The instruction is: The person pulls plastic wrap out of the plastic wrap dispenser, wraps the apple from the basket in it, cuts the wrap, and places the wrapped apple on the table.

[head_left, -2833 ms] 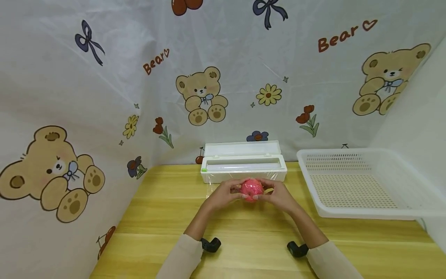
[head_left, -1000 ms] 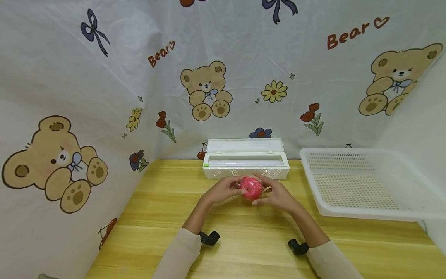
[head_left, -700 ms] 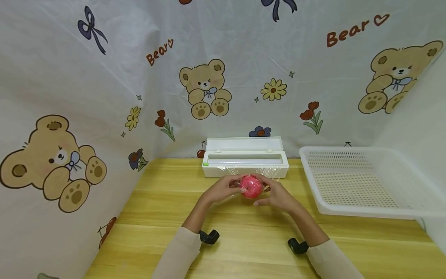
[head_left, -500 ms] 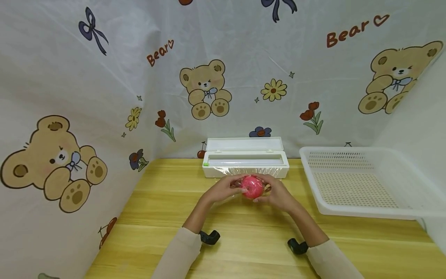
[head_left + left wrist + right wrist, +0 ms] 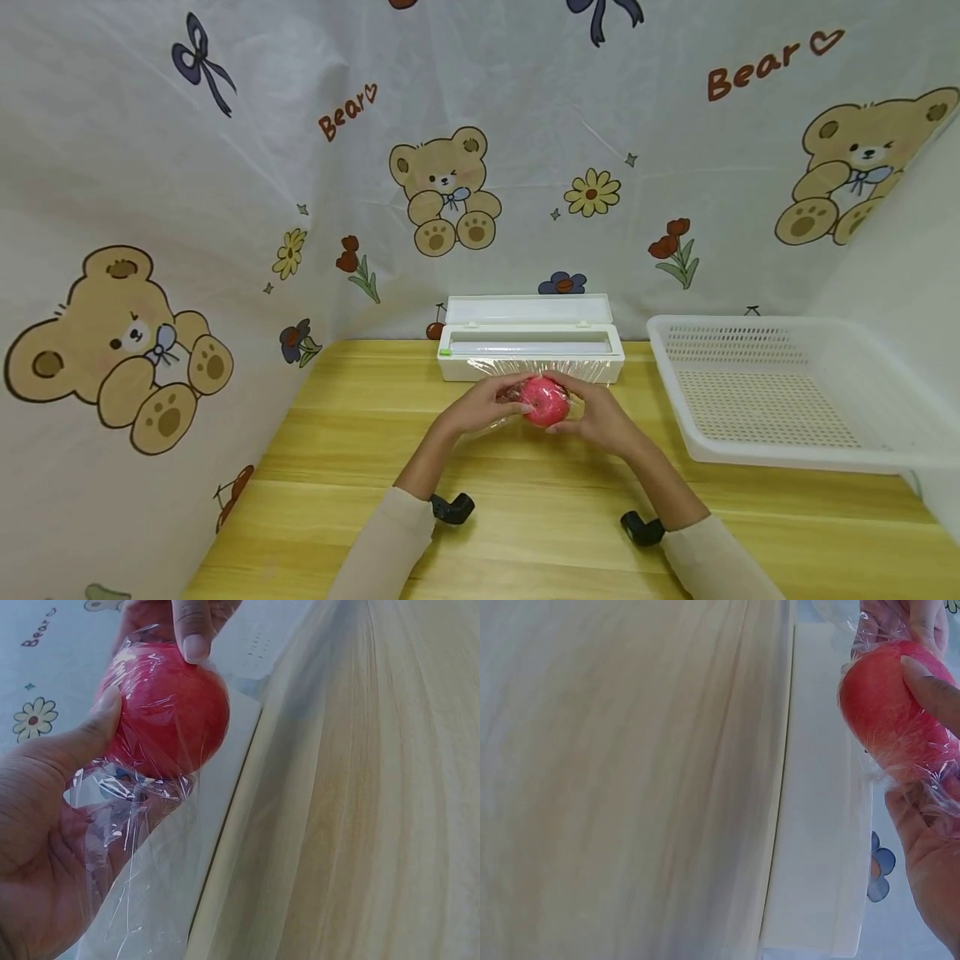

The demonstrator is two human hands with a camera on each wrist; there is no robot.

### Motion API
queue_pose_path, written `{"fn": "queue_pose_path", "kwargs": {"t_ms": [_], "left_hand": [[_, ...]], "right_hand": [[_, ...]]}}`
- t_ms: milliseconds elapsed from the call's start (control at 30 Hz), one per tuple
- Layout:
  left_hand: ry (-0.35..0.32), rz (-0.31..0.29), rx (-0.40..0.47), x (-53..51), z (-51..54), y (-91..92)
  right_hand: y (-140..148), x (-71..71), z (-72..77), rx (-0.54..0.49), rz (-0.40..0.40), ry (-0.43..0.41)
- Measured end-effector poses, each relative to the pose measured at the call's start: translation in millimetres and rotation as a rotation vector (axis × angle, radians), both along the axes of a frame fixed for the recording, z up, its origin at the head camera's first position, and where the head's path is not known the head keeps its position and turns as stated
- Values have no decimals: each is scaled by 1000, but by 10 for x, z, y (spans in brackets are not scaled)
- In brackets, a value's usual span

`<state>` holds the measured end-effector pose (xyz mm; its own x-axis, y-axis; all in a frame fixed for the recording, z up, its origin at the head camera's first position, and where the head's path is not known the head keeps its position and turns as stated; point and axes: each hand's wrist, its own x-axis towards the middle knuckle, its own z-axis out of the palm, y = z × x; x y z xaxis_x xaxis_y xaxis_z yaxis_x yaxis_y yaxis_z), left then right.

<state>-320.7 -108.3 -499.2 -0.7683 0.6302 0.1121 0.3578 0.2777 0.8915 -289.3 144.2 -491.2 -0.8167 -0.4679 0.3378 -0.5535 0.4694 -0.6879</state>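
A red apple (image 5: 546,402) with clear cling film (image 5: 142,847) over it is held between both hands, just in front of the white cling film box (image 5: 456,369). My left hand (image 5: 480,407) grips its left side, thumb on the near face. The right hand (image 5: 603,417) holds the right side, with fingers over the top and the thumb low at the front. Creased film hangs below the apple in the left wrist view and bunches around it in the right wrist view. Film also fans out across the box's front. Its lid stands up, and a roll (image 5: 532,347) shows inside.
A white perforated plastic basket (image 5: 678,433) stands on the right of the wooden table (image 5: 525,517). Behind the box hangs a bear-print cloth (image 5: 517,108), which also covers the left side. Black wrist cameras (image 5: 453,508) sit on both wrists.
The apple has turned, its stem hollow shifting up and left. Film that hung at the box's left now gathers near the left hand. My right thumb lifted away, then came back to the apple.
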Motion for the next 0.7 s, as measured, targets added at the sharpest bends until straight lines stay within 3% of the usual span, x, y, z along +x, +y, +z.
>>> {"fn": "queue_pose_path", "kwargs": {"t_ms": [133, 500, 700], "left_hand": [[-1, 0, -3, 5, 10, 0], [-8, -25, 25, -18, 43, -11], [-32, -9, 17, -2, 40, -19]], "right_hand": [[-2, -6, -9, -24, 17, -33], [-39, -16, -18, -76, 92, -8], [-72, -4, -13, -61, 67, 27]]}}
